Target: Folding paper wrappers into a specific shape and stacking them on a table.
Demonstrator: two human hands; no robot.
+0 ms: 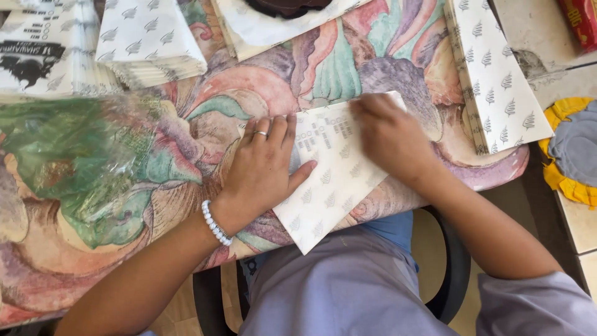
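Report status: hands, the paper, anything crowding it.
Left hand flat on the white patterned paper bag, right hand pressing its upper edge. Bag hangs over the table edge. Paper stack lies right of it, apart; nothing blocking.

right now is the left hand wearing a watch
No, the left hand wears a white bead bracelet and a ring, no watch.

Floral-patterned table (124,186) (daylit) above a tiled floor (581,224).
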